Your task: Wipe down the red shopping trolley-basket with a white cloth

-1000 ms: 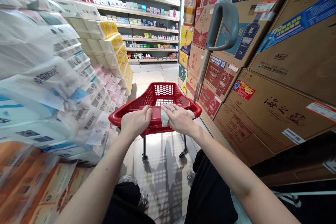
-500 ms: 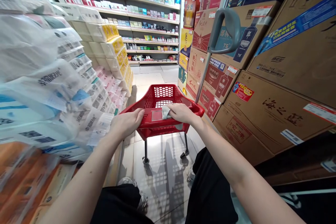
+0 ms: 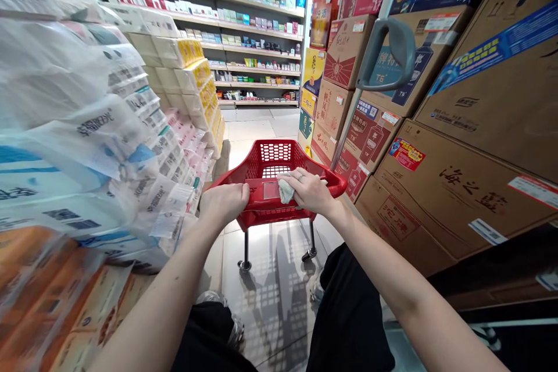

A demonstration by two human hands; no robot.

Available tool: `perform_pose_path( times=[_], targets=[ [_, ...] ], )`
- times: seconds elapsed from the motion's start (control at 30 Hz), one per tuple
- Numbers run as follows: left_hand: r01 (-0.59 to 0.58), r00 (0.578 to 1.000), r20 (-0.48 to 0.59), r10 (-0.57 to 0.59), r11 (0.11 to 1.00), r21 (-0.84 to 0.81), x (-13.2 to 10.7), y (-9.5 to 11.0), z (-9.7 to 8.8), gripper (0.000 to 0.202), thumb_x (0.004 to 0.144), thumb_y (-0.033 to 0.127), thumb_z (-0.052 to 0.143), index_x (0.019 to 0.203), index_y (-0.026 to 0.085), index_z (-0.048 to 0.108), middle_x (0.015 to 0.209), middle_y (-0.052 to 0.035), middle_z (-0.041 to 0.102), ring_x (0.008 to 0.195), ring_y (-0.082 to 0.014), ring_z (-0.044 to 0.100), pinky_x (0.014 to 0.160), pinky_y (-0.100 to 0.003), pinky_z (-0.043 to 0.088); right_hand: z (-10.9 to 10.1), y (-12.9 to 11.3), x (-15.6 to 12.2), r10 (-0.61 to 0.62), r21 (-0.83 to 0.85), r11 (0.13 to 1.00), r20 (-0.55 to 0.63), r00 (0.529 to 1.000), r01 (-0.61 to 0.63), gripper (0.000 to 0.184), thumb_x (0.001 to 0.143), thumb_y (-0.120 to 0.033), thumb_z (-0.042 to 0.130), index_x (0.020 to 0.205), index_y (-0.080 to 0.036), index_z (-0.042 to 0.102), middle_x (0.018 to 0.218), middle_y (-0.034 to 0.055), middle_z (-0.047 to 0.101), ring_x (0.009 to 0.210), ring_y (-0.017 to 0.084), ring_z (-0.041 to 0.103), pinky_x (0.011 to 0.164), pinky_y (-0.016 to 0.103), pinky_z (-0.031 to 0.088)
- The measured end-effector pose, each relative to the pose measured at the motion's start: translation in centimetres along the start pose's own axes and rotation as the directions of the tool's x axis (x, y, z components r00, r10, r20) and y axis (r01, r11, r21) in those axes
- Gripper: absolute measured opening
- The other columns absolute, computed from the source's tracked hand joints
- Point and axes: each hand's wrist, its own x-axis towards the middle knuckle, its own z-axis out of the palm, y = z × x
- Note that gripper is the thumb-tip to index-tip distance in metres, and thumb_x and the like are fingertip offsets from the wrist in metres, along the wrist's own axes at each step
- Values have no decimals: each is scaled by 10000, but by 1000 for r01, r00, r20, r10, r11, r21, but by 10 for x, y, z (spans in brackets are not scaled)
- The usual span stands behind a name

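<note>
Shifted slightly rightward in frame: red shopping cart (image 3: 257, 216), lower centre, on the aisle floor. Left hand (image 3: 224, 203) curled closed around its near rim; right hand (image 3: 310, 192) half-closed, pressing pale cloth (image 3: 285, 189) onto the rim. Cardboard boxes (image 3: 462, 197) stacked right; wrapped tissue packs (image 3: 87, 145) left; shelves (image 3: 257, 64) upper centre.

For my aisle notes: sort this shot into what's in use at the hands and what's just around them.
In use: left hand gripping the red plastic shopping cart; right hand pressing a pale cloth onto its rim.

Just around: cardboard liquor cartons; wrapped tissue packs; stocked store shelves.
</note>
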Motion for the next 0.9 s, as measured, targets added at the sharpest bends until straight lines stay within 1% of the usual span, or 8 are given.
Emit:
perform_pose_path(
  times=[0.13, 0.23, 0.3, 0.37, 0.5, 0.67, 0.77, 0.9],
  targets=[
    [-1, 1000, -18, 2, 999, 38, 3, 4, 0, 547, 895, 394, 176, 833, 181, 676, 893, -112, 708, 834, -274, 652, 668, -355, 444, 17, -27, -4, -10, -57, 998, -48, 999, 7, 444, 901, -124, 325, 1312, -173, 485, 1374, 62, 468, 1305, 200, 345, 1086, 413, 301],
    [-32, 999, -35, 36, 995, 93, 5, 6, 0, 546, 891, 389, 184, 895, 162, 680, 923, -127, 704, 866, -291, 645, 689, -358, 439, 31, -48, -4, 9, -140, 990, -73, 997, -19, 447, 929, -139, 329, 1363, -182, 430, 1437, 64, 392, 1360, 211, 266, 1114, 417, 258],
    [-30, 999, -31, 33, 995, 93, 7, 5, -1, 559, 889, 407, 180, 930, 162, 681, 950, -126, 701, 888, -296, 640, 697, -358, 437, 35, -51, -6, 19, -195, 980, -95, 995, -38, 455, 941, -156, 338, 1392, -188, 387, 1456, 69, 359, 1371, 226, 242, 1116, 423, 252],
    [-16, 1000, -12, 17, 998, 66, 9, 3, -1, 580, 890, 433, 167, 937, 173, 684, 962, -116, 702, 898, -290, 639, 688, -348, 434, 34, -44, -13, 27, -230, 972, -117, 993, -53, 463, 943, -161, 351, 1403, -201, 367, 1456, 70, 359, 1372, 235, 240, 1110, 430, 258],
    [4, 1000, 17, -5, 1000, 31, 15, -4, 2, 608, 889, 465, 141, 927, 199, 687, 940, -97, 705, 878, -280, 643, 641, -332, 419, 27, -13, -43, 88, -259, 957, -169, 982, -131, 475, 933, -162, 374, 1408, -178, 358, 1444, 99, 373, 1364, 240, 259, 1104, 448, 259],
    [2, 1000, -26, -1, 999, 38, 16, -3, 6, 614, 888, 468, 140, 883, 188, 687, 910, -102, 707, 866, -283, 641, 628, -334, 409, 22, 16, -68, 164, -257, 943, -187, 969, -209, 513, 916, -252, 428, 1403, -109, 358, 1374, 147, 455, 1323, 250, 332, 1096, 450, 274],
    [33, 998, -48, -31, 999, 41, 14, 2, 7, 606, 885, 460, 153, 893, 176, 689, 893, -111, 708, 850, -294, 645, 628, -344, 412, 26, 15, -65, 194, -252, 937, -205, 959, -243, 530, 908, -268, 436, 1404, -98, 356, 1371, 154, 456, 1314, 262, 344, 1099, 462, 269],
    [17, 998, -63, -15, 999, 29, 15, 5, 8, 610, 884, 454, 156, 875, 169, 695, 875, -116, 710, 827, -298, 650, 631, -353, 415, 35, 1, -49, 174, -252, 939, -237, 956, -234, 490, 918, -212, 403, 1400, -131, 371, 1423, 125, 398, 1350, 264, 284, 1109, 474, 256]
  ],
)
